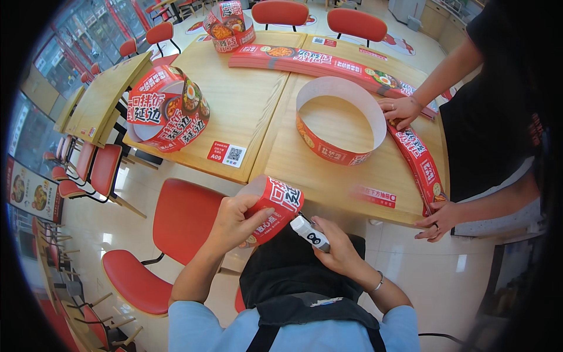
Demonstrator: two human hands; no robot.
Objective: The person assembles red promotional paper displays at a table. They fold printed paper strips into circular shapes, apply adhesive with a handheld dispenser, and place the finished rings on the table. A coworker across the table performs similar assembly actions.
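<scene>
In my left hand (240, 220) is a curled red printed paper band (280, 202), pinched between thumb and fingers near the table's front edge. My right hand (340, 243) grips a white stapler (309, 233) with two dark round marks. The stapler's front end meets the band's right edge; whether its jaws are closed on the paper cannot be made out. Beyond my hands, a wide paper ring (334, 155), white inside and red outside, stands on the table. Several nested or overlapping red paper rings (170, 111) stand at the table's left.
A co-worker's hands (437, 220) rest on a stack of red paper strips (417, 155) at the right. A long stack of flat strips (328, 61) lies across the table's (246, 108) far side, beside more rings (230, 29). A red chair (182, 214) stands close at my left.
</scene>
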